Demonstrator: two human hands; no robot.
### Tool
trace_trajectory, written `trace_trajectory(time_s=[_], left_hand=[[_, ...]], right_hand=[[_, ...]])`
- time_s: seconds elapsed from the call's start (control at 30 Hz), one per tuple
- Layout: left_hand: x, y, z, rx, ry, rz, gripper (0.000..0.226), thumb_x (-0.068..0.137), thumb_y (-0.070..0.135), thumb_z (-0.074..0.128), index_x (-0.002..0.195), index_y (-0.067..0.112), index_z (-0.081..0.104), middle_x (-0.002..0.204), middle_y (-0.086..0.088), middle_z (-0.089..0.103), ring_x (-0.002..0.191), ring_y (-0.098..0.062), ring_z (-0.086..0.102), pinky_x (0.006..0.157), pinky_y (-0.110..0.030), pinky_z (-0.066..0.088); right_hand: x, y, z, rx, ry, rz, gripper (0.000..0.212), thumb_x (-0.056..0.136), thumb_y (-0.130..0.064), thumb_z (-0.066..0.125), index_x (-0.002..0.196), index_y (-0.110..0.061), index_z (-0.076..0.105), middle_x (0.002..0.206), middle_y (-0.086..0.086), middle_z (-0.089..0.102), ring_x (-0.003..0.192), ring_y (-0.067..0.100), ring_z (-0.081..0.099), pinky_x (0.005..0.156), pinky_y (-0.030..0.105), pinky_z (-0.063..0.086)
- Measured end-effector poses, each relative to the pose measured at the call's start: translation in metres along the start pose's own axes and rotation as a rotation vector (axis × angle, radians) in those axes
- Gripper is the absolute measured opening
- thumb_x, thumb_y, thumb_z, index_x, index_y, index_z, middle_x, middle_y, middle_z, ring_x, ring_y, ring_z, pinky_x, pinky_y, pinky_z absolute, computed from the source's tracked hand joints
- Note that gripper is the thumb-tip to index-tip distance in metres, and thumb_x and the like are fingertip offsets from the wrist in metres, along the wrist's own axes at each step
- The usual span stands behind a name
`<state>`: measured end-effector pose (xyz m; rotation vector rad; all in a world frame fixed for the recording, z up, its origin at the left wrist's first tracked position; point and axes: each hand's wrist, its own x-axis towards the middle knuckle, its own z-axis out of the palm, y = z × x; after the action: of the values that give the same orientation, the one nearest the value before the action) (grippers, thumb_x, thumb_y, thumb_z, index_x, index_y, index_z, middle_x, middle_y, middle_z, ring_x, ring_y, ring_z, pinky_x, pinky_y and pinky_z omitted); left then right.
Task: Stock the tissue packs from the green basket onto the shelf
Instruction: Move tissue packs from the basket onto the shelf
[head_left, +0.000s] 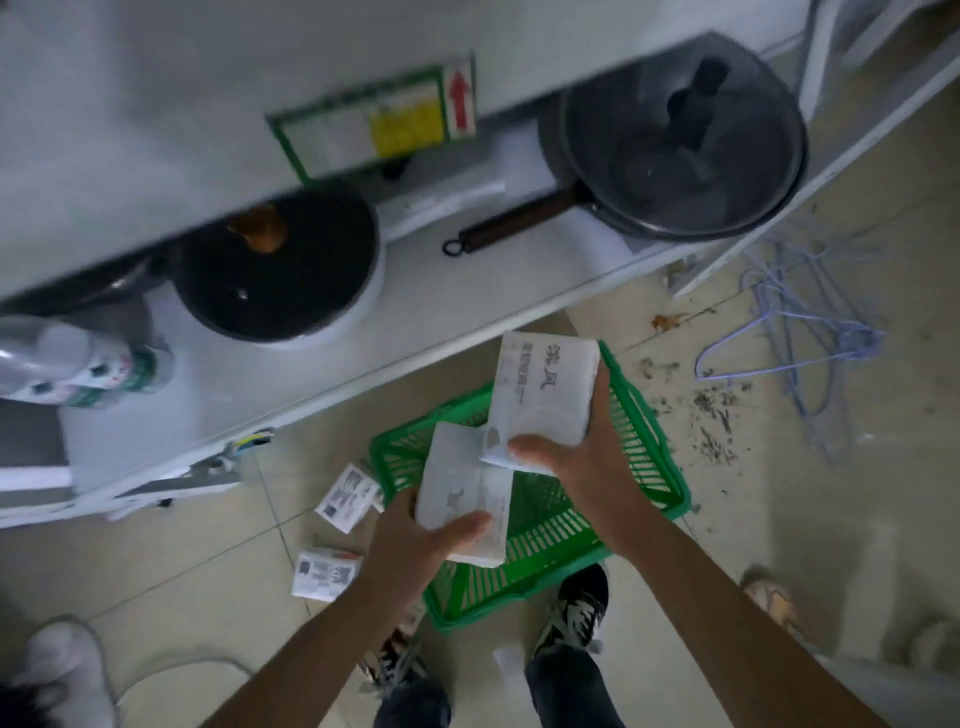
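A: Where are the tissue packs at this moment?

B: Two are in the hands, above the green plastic slatted basket (545, 525) in the lower middle of the frame. The right hand (582, 457) holds a white rectangular tissue pack with grey print (545, 389), thumb on top and fingers under it. The left hand (410, 545) grips a second white tissue pack (462, 499) in the same way, a little lower.

A: Why one pack in each hand?

B: I think it saves a trip: both can go to the white metal shelf (363, 332) together. The right pack is nearest the shelf's front edge, so it probably goes first.

A: Is the basket now without packs?

B: It looks so through the slats, but the hands cover part of it, so I cannot be sure. Two small white packs with black print (337, 530) lie on the beige floor tiles to the left of the basket.

A: Is there room on the shelf?

B: Yes, the bare strip between the round black pot with a brown knob (275, 265) at middle left and the dark pan with a long handle (675, 150) at upper right.
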<state>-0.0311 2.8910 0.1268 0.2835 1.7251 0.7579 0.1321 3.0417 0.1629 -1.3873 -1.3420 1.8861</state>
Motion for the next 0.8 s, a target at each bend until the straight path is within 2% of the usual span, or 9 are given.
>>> trace_trajectory(time_s=[0.07,0.17,0.27,0.37,0.47,0.57,0.67,0.73,0.8], left_hand=[[-0.029,0.029,-0.016,-0.015,-0.019,0.020,0.084,0.040,0.056,0.101,0.111,0.020,0.074,0.102,-0.001,0.084,0.093,-0.020,0.080,0.086,-0.041,0.064],[-0.080,0.073,-0.037,-0.043,-0.033,0.046,0.093,0.037,0.058,0.102,0.115,0.018,0.072,0.106,-0.004,0.083,0.095,-0.023,0.081,0.084,-0.042,0.065],[-0.139,0.116,-0.054,-0.080,0.009,0.074,0.098,0.029,0.060,0.102,0.111,0.017,0.069,0.096,0.004,0.084,0.082,-0.013,0.081,0.065,-0.024,0.063],[-0.203,0.152,-0.070,-0.132,0.065,0.148,0.101,0.023,0.062,0.102,0.107,0.018,0.067,0.085,0.009,0.083,0.066,-0.007,0.078,0.052,-0.017,0.057],[-0.267,0.176,-0.090,-0.146,0.083,0.179,0.093,0.034,0.054,0.104,0.113,0.022,0.067,0.097,0.005,0.084,0.085,-0.015,0.081,0.068,-0.026,0.063],[-0.327,0.190,-0.119,-0.174,0.148,0.215,0.084,0.050,0.036,0.103,0.122,0.012,0.068,0.103,-0.004,0.083,0.093,-0.024,0.081,0.079,-0.040,0.066],[-0.379,0.205,-0.150,-0.201,0.241,0.248,0.084,0.048,0.037,0.101,0.121,0.012,0.067,0.104,-0.006,0.083,0.093,-0.028,0.080,0.085,-0.049,0.065],[-0.411,0.215,-0.170,-0.250,0.287,0.286,0.087,0.047,0.036,0.103,0.123,0.011,0.067,0.106,-0.008,0.082,0.094,-0.027,0.080,0.081,-0.045,0.066],[-0.443,0.226,-0.185,-0.293,0.295,0.340,0.085,0.052,0.036,0.103,0.126,0.011,0.069,0.110,-0.006,0.082,0.099,-0.027,0.079,0.088,-0.045,0.063]], right_hand=[[-0.020,-0.039,0.004,0.000,-0.012,-0.016,0.090,0.078,0.004,0.082,0.148,-0.031,0.038,0.125,-0.002,0.068,0.110,0.013,0.071,0.076,0.027,0.064],[-0.050,-0.096,0.013,0.008,0.011,-0.012,0.074,0.069,-0.014,0.086,0.136,-0.025,0.056,0.113,-0.003,0.076,0.102,0.017,0.076,0.073,0.026,0.063],[-0.080,-0.151,0.025,0.032,0.008,-0.044,0.064,0.066,-0.019,0.085,0.126,-0.022,0.064,0.107,-0.001,0.078,0.096,0.019,0.078,0.069,0.023,0.063],[-0.114,-0.207,0.041,0.058,-0.014,-0.056,0.067,0.064,-0.020,0.088,0.127,-0.025,0.064,0.110,0.001,0.078,0.099,0.023,0.078,0.075,0.039,0.066],[-0.152,-0.257,0.061,0.041,-0.090,-0.071,0.067,0.063,-0.025,0.089,0.124,-0.019,0.064,0.111,0.006,0.078,0.102,0.028,0.076,0.083,0.049,0.065],[-0.187,-0.301,0.092,0.042,-0.162,-0.070,0.081,0.058,-0.030,0.093,0.131,-0.019,0.060,0.120,0.004,0.075,0.106,0.022,0.074,0.081,0.038,0.065],[-0.214,-0.344,0.130,0.010,-0.257,-0.100,0.072,0.068,-0.016,0.094,0.131,-0.020,0.060,0.121,0.001,0.073,0.103,0.014,0.074,0.075,0.025,0.063],[-0.228,-0.375,0.152,-0.004,-0.322,-0.129,0.067,0.073,-0.007,0.090,0.132,-0.018,0.060,0.122,0.005,0.074,0.108,0.022,0.073,0.085,0.037,0.063],[-0.245,-0.410,0.172,0.001,-0.384,-0.165,0.072,0.069,-0.010,0.092,0.133,-0.016,0.060,0.123,0.007,0.075,0.112,0.026,0.073,0.094,0.049,0.061]])
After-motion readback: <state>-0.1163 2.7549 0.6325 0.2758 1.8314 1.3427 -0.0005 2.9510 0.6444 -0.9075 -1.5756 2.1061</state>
